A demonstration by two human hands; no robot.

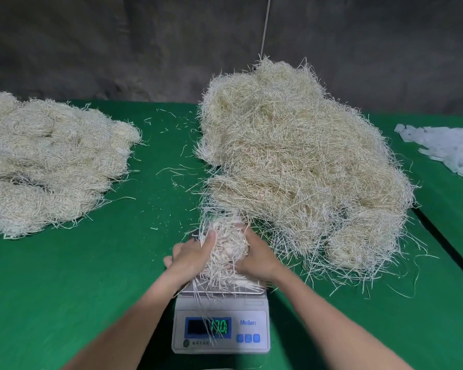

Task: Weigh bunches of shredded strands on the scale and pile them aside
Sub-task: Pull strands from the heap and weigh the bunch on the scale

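Hands (191, 259) (257, 259) round bunch (225, 248), lengthwise near-far

Only the person's arms show, in the lower middle of the frame. The left forearm (134, 321) and right forearm (332, 316) are slim and bare right down to the bottom edge. The left hand (190, 256) and right hand (257, 259) are bare too. The left thumb (211, 237) has a short, plain nail. The right hand's fingertips are hidden, and both hands' edges are slightly blurred.
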